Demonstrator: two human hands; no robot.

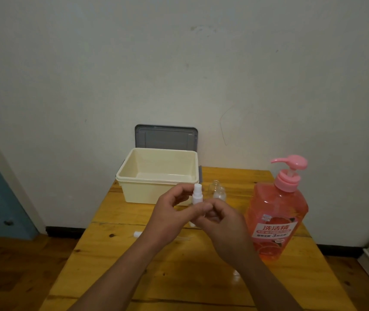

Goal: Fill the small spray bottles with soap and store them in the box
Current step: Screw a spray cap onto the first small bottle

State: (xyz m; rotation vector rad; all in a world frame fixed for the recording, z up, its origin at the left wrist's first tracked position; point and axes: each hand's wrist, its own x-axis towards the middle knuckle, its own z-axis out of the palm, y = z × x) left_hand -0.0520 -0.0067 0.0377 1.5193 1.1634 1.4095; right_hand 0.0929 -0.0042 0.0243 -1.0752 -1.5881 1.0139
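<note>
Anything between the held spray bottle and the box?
Nothing visible. The left hand and right hand hold the spray bottle just in front of the box, which is open; its lid leans on the wall behind. Two uncapped bottles stand off to the right.

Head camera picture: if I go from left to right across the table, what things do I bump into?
First the cream box → small spray bottle → two clear little bottles → big pink soap bottle.

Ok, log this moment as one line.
left hand, right hand: hold spray bottle | box: open | soap bottle: upright, untouched
</note>
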